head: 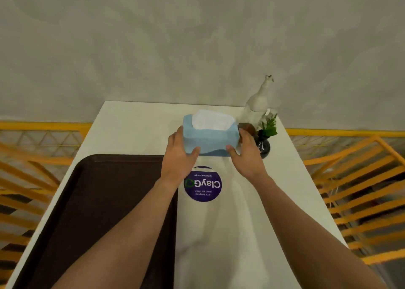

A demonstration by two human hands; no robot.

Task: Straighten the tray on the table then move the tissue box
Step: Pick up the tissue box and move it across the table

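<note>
A dark brown tray (105, 201) lies near-left; the blue tissue box (210, 141) stands upright beyond it.

A: Wall condition?
B: Plain grey wall (197, 36) beyond both hands, mottled, evenly lit.

A: Furniture?
B: White surface (135, 124) butts against that wall. Yellow-orange railing (355, 179) with slats stands outboard of the right hand; similar latticed railing (39, 139) outboard of the left hand.

A: Floor?
B: Cannot tell.
</note>
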